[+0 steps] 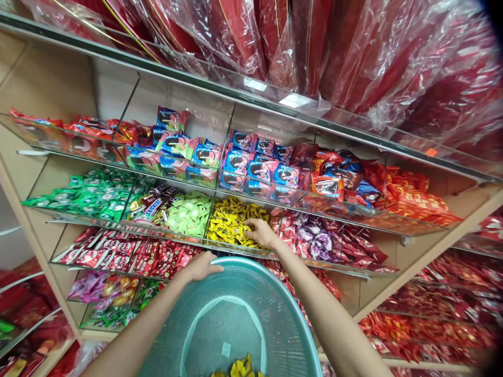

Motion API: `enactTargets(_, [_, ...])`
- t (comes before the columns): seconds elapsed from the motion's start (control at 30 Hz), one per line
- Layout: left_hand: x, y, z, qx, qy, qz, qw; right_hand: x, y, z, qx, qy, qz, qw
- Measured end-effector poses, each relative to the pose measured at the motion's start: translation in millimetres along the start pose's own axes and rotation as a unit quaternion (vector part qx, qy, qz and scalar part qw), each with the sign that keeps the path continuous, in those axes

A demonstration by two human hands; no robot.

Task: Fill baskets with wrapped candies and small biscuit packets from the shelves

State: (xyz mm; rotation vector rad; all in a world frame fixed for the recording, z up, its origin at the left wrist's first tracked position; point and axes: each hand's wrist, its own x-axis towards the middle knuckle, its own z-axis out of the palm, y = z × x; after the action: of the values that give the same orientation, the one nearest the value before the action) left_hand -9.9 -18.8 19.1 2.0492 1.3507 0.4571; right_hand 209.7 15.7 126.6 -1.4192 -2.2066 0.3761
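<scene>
My left hand (201,266) is closed on the far-left rim of a green plastic basket (291,293), thumb over the edge. Inside the basket, at its near side, lie several yellow-and-black wrapped candies (241,368). My right hand (261,233) reaches past the rim to a shelf compartment heaped with yellow wrapped candies (225,222). Its fingers are apart and touch the right part of that heap, with no candy visibly lifted. Light-green wrapped candies (189,213) lie left of the heap, and pink ones (293,230) lie to its right.
Clear dividers and front lips separate the shelf compartments. Above are blue cookie packs (261,168) and red packets (416,193); green candies (98,193) are at left. Red-and-white packets (113,251) fill a lower shelf. Plastic-wrapped red items (275,42) overhang a glass shelf edge (220,93).
</scene>
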Motion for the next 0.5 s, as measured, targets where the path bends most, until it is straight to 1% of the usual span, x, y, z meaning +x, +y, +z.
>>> enactTargets(0.2, [1,0,-0.9,0.006,0.001,0.003,1.000,3,10,3,0.060,0.045,0.015,0.997])
enactTargets(0.27, [2,0,-1.0,0.004,-0.003,0.007,1.000,3,11,3,0.096,0.073,0.019,0.992])
enactTargets(0.37, [3,0,-0.8,0.006,-0.003,0.013,1.000,4,9,-1,0.188,0.125,0.042,0.973])
enactTargets(0.43, [4,0,-0.8,0.010,-0.002,0.014,1.000,1,5,-7,0.246,0.140,0.055,0.957])
enactTargets(0.5, [5,0,-0.8,0.010,0.000,0.016,1.000,-8,-4,-14,0.291,0.149,0.058,0.943])
